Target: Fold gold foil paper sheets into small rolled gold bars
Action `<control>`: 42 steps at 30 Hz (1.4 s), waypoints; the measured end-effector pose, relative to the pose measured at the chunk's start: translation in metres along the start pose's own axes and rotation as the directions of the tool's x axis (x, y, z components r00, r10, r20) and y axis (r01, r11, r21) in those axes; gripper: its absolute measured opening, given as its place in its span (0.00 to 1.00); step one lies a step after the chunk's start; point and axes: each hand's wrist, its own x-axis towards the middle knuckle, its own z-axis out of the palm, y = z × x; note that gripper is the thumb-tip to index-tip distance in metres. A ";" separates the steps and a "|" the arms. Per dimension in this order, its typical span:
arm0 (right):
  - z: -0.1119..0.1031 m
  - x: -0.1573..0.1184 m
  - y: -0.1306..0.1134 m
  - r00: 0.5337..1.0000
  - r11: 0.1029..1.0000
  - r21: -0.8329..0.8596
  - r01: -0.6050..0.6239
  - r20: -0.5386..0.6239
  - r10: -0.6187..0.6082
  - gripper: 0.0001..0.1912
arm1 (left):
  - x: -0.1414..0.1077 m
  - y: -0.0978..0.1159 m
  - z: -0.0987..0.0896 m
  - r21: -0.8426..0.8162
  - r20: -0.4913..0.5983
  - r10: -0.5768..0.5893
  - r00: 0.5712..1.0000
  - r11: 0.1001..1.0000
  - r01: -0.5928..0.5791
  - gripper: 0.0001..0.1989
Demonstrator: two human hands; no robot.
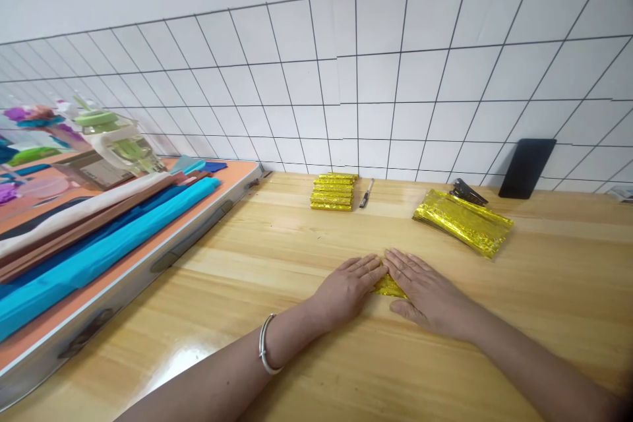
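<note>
A piece of shiny gold foil paper [390, 287] lies on the wooden table, mostly covered by my two hands. My left hand [349, 290] rests on its left side with the fingers stretched out together; a silver bangle circles that wrist. On the right side my right hand [428, 293] lies flat, its fingers extended and its thumb apart, touching the table near the foil's front edge. The fingertips of both hands nearly meet at the far edge. Beyond them sit several narrow folded strips of gold foil [333, 193], laid side by side, and a stack of flat gold foil sheets [465, 221].
A pen [366, 194] lies beside the folded strips. Behind the foil stack are a black clip [467, 192] and a dark phone-like slab [527, 168] leaning on the tiled wall. At left, a raised orange board [232, 179] carries rolled coloured paper [123, 237] and a green-lidded bottle [116, 142].
</note>
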 end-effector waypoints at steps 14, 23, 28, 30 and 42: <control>-0.001 0.002 0.006 0.999 0.971 0.236 -0.037 0.005 0.037 0.37 | 0.001 -0.006 0.001 0.011 -0.051 -0.001 0.999 1.000 0.001 0.23; -0.022 -0.031 0.033 0.941 0.876 0.416 -0.244 -0.117 0.317 0.29 | -0.010 -0.014 -0.015 -0.031 -0.055 -0.025 0.998 0.999 0.023 0.27; -0.016 -0.062 0.020 0.941 0.923 0.273 -0.272 -0.127 0.315 0.30 | -0.024 -0.010 -0.027 0.011 0.014 -0.040 0.999 0.999 0.040 0.28; -0.015 -0.066 0.011 0.952 0.941 0.219 -0.259 -0.109 0.287 0.31 | -0.028 -0.006 -0.026 0.027 0.058 -0.031 0.998 0.999 0.029 0.30; -0.006 -0.064 -0.006 0.976 0.976 0.008 -0.219 0.006 0.219 0.33 | -0.034 0.008 -0.012 0.070 0.116 0.033 0.993 0.997 -0.041 0.30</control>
